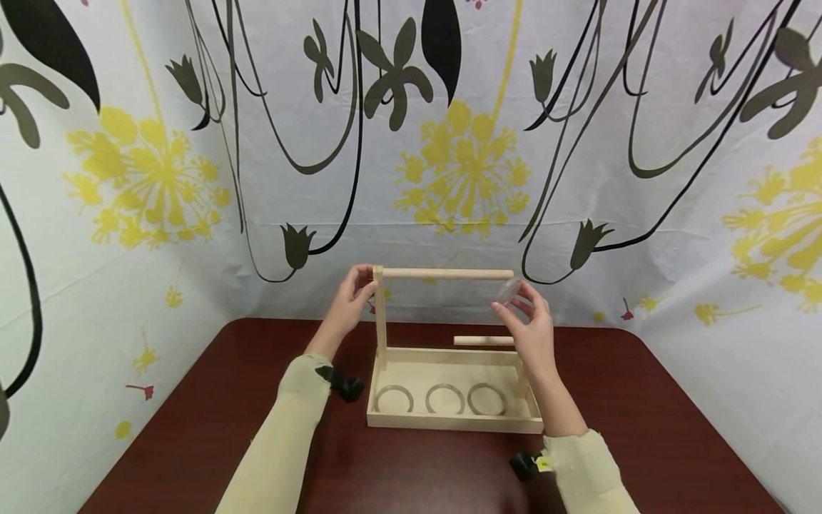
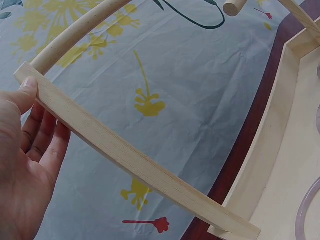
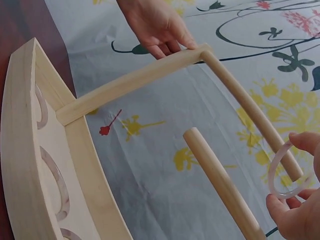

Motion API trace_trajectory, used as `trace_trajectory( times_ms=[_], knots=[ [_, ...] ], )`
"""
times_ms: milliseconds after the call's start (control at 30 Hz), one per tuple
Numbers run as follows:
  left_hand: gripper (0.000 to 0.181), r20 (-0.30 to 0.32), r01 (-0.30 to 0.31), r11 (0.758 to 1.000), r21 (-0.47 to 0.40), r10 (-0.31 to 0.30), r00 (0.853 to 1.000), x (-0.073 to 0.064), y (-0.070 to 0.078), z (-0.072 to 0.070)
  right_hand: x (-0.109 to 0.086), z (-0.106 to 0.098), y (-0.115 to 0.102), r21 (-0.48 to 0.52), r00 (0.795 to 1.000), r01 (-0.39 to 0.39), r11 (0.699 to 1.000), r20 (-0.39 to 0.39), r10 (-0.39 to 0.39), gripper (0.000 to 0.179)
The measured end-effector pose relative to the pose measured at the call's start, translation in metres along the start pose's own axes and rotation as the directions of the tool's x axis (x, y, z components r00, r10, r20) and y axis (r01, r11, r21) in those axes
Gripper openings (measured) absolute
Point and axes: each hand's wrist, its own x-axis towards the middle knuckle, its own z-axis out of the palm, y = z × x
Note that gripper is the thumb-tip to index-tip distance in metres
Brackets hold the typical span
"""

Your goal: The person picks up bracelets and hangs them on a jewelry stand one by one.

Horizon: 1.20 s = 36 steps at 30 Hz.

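Observation:
A wooden bangle stand has a left post [image 1: 381, 321], a long upper rod [image 1: 449, 273] and a shorter lower rod [image 1: 483, 341] above a shallow tray [image 1: 454, 425]. My left hand [image 1: 349, 296] pinches the top of the left post between thumb and fingers, as the left wrist view shows. At the free end of the upper rod, my right hand [image 1: 529, 321] pinches a pale translucent bangle [image 3: 274, 172]. In the right wrist view the rod's tip appears inside that bangle's outline. Three similar bangles, one of them the middle bangle [image 1: 445, 386], lie in the tray.
The stand rests on a dark reddish-brown table [image 1: 411, 467]. A patterned white cloth [image 1: 289, 193] with flowers and vines hangs behind the table and at both sides. A black wrist camera [image 1: 347, 386] sits beside the tray's left end.

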Motion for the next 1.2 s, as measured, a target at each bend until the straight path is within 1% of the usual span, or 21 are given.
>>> trace_trajectory(
  times_ms=[233, 433, 633, 900, 1200],
  knots=[
    [0.029, -0.002, 0.002, 1.0, 0.005, -0.002, 1.0, -0.001, 0.001, -0.001, 0.006, 0.002, 0.003, 0.001, 1.0, -0.013, 1.0, 0.003, 0.013, 0.072],
    [0.029, -0.004, 0.012, 1.0, 0.005, -0.012, 1.0, -0.002, 0.0, 0.0, 0.009, 0.004, 0.006, -0.007, 1.0, -0.028, 1.0, 0.004, 0.028, 0.072],
    [0.029, -0.002, 0.01, 1.0, 0.004, -0.01, 1.0, -0.003, 0.0, 0.0, 0.012, 0.005, 0.004, 0.007, 0.999, -0.045, 0.999, 0.003, 0.045, 0.071],
    [0.03, 0.004, -0.001, 1.0, 0.007, 0.001, 1.0, -0.002, 0.001, 0.0, 0.018, 0.006, 0.003, 0.032, 0.996, -0.092, 0.995, -0.005, 0.092, 0.072],
    [0.03, 0.0, 0.01, 1.0, 0.004, -0.01, 1.0, -0.001, 0.001, 0.0, 0.023, 0.008, 0.003, 0.04, 0.991, -0.133, 0.99, 0.006, 0.133, 0.073]
  ],
)
